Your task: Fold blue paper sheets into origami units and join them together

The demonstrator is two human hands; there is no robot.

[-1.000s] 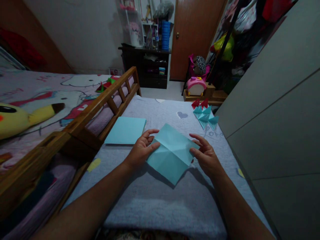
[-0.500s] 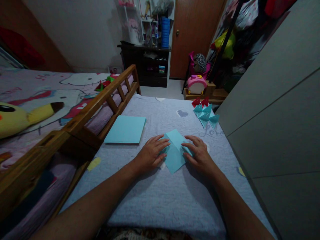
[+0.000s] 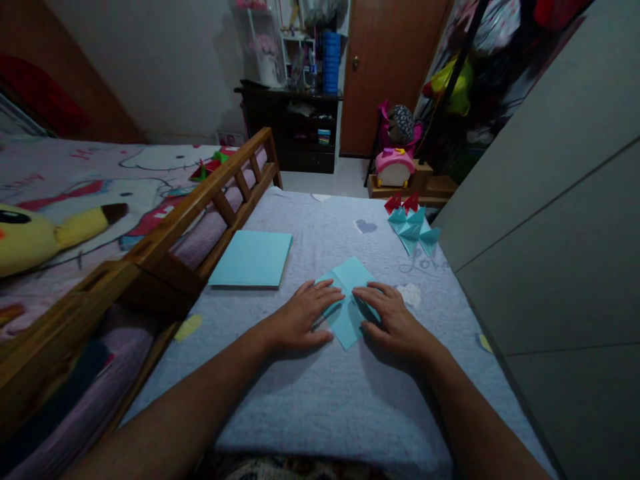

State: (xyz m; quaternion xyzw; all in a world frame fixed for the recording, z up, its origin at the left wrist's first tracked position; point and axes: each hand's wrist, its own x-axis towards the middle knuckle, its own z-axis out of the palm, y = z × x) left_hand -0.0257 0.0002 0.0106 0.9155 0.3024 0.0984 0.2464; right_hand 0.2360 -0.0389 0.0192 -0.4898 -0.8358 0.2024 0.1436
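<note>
A light blue sheet of origami paper lies flat on the cloth-covered surface, one corner towards me, with crease lines crossing its middle. My left hand rests over its left corner, fingers stretched out and thumb apart near the lower edge. On the opposite side my right hand lies over the right corner, its fingertips reaching to the paper's centre. Both hands press on the sheet without gripping it, and they hide its side corners. Left of them sits a stack of light blue paper.
Several folded blue paper pieces and red ones stand at the far right corner of the surface. A wooden bed rail runs along the left. A pale cabinet panel borders the right side.
My left fingers have slid inward and its thumb has spread away. My right fingers have moved left to the middle of the paper. The sheet has barely shifted.
</note>
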